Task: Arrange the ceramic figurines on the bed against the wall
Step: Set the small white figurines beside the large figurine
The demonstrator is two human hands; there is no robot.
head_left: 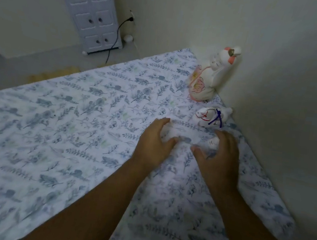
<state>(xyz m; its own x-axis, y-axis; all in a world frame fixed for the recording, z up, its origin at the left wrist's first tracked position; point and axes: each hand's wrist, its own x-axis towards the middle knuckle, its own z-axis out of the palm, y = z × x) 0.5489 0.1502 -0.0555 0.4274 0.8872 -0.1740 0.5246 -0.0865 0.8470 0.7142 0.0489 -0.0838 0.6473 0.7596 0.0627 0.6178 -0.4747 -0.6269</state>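
Head view: the left hand (154,139) and right hand (217,153) together clasp a blurred white figurine (179,135) on the floral bedsheet (62,128). Just beyond, a small purple-corded figurine (212,117) and a tall flowered figurine (208,80) stand against the wall (288,76). No writing is readable.

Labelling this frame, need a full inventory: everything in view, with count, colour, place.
tall figurine: 1, white with pink flowers, upright on bed by the right wall
small figurine: 1, white with purple cord, on bed nearer the camera than the tall one
blurred white object: 1, on bed between the hands; cannot tell what it is
bed: 1, white sheet with blue leaf print
cabinet: 1, white, on floor by the far wall
cable: 1, black, plugged into wall beside cabinet
left hand: 1, fingers curled at the object
right hand: 1, likewise
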